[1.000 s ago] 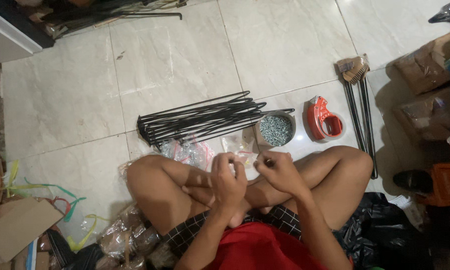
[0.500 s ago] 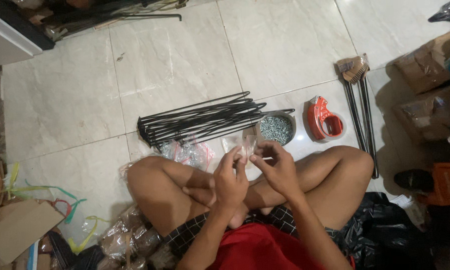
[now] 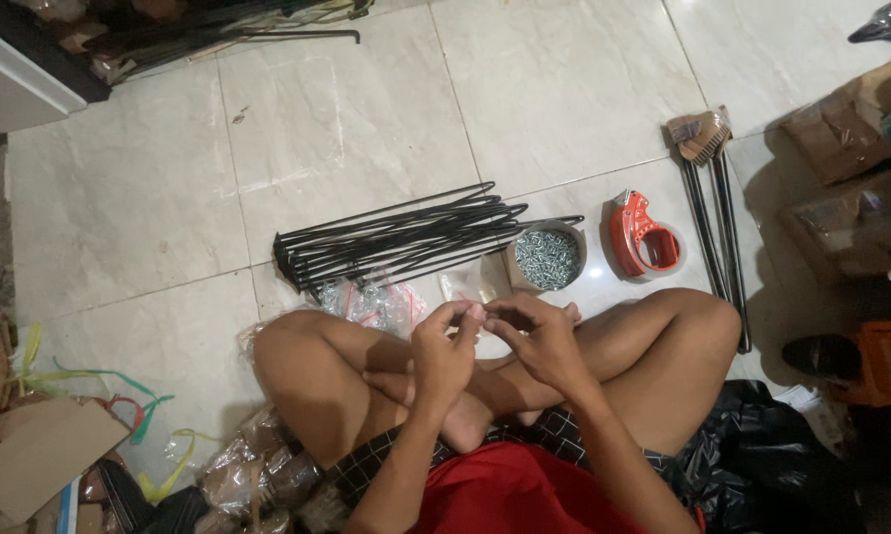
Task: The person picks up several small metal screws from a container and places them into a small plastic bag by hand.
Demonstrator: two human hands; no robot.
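Both hands, left hand (image 3: 444, 348) and right hand (image 3: 536, 336), pinch something small, unclear what, near the bowl of screws (image 3: 548, 259); small bags (image 3: 374, 302) lie beside it, the work seems midway.

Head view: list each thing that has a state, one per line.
left hand: fingertips pinched against the right's, contents unclear
right hand: fingertips pinched likewise
bowl: full of small screws
black rods: bundled, lying flat
tape dispenser: lying on floor
small plastic bags: heaped beside knee
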